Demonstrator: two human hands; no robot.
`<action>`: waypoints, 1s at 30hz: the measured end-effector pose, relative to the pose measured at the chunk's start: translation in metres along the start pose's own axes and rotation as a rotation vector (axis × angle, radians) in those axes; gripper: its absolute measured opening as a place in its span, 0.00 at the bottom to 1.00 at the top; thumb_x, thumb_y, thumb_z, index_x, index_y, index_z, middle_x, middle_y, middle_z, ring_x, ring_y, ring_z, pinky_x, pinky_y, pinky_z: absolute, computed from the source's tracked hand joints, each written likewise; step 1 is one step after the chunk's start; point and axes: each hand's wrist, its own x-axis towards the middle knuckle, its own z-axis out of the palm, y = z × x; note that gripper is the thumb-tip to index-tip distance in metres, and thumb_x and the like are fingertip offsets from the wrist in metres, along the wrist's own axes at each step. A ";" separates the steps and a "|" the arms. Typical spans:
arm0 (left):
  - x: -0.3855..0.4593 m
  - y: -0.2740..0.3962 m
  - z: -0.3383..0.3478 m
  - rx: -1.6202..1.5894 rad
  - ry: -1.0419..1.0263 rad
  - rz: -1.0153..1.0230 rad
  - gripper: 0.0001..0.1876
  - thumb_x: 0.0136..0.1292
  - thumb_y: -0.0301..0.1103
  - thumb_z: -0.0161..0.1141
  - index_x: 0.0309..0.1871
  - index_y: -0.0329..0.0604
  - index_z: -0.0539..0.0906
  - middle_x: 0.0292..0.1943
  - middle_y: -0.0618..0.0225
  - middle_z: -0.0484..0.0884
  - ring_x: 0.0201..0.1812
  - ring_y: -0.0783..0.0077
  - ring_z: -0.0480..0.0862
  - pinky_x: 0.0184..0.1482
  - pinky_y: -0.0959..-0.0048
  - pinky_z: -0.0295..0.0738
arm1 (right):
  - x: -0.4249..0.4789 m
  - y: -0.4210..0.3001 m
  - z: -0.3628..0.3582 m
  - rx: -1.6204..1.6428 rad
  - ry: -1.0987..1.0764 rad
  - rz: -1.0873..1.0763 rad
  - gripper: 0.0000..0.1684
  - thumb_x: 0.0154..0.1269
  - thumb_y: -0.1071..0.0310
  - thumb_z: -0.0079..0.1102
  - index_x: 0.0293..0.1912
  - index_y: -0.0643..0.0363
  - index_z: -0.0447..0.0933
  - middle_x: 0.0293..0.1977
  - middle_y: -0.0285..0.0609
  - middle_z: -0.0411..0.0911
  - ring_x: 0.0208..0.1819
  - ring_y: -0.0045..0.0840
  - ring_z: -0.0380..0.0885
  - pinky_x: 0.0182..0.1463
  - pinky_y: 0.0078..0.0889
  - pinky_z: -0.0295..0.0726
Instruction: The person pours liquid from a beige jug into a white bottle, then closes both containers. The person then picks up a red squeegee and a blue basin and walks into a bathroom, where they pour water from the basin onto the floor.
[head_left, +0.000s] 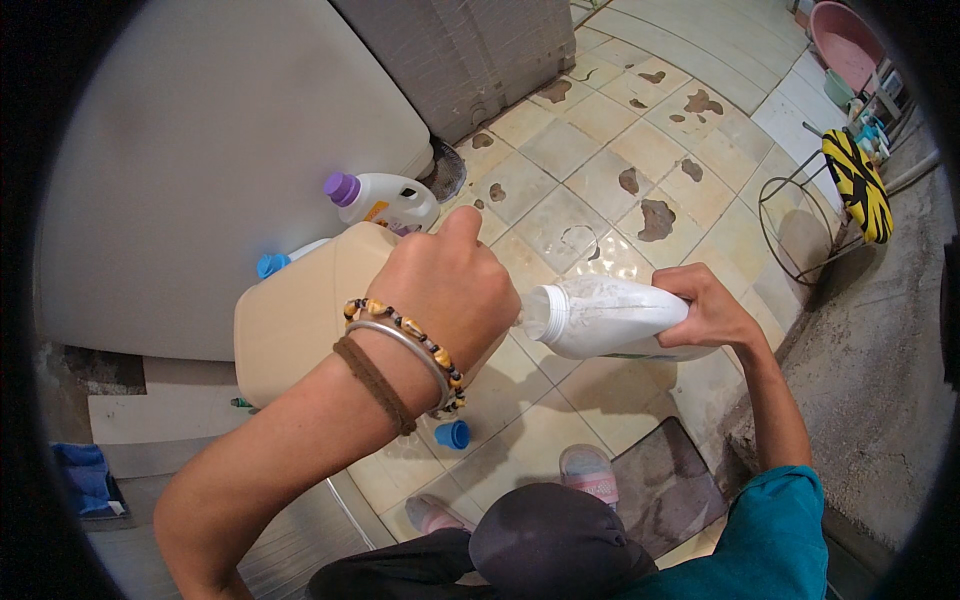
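Observation:
My left hand (450, 289), with bracelets at its wrist, is closed in a fist at the top of a large beige plastic jug (300, 315). The handle under the fingers and the jug's mouth are hidden by that hand. In my right hand (701, 307) is a white plastic bottle (611, 315), held on its side by the handle. Its uncapped, threaded neck points left, close to my left knuckles. Something clear shows at the neck; whether it is a spout or liquid, I cannot tell. Below, a blue cap (452, 434) lies on the tiled floor.
A white detergent bottle with purple cap (375, 199) and a blue-capped bottle (281, 262) stand behind the jug, beside a large grey appliance (225, 150). To the right are a stool with yellow-black seat (857, 187) and a rough wall (862, 360). A mat (667, 480) lies near my feet.

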 end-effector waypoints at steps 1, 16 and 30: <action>0.000 0.000 0.000 0.004 0.000 0.001 0.05 0.47 0.32 0.61 0.24 0.41 0.82 0.23 0.67 0.81 0.41 0.68 0.78 0.31 0.73 0.81 | 0.000 0.000 0.000 -0.001 -0.001 0.000 0.15 0.35 0.69 0.65 0.26 0.67 0.74 0.21 0.39 0.72 0.27 0.23 0.71 0.33 0.26 0.70; 0.002 0.003 0.001 0.007 -0.009 0.013 0.05 0.48 0.32 0.61 0.25 0.41 0.83 0.24 0.67 0.82 0.41 0.68 0.78 0.30 0.72 0.81 | 0.000 0.005 0.002 0.018 0.001 -0.020 0.15 0.36 0.70 0.64 0.26 0.68 0.73 0.21 0.39 0.72 0.27 0.22 0.71 0.33 0.25 0.70; 0.005 0.004 0.003 0.032 -0.054 0.016 0.06 0.48 0.33 0.60 0.25 0.42 0.83 0.24 0.67 0.82 0.42 0.68 0.78 0.32 0.71 0.82 | 0.001 0.006 0.003 0.023 0.001 -0.026 0.15 0.36 0.68 0.64 0.26 0.68 0.73 0.21 0.39 0.71 0.26 0.23 0.70 0.32 0.26 0.70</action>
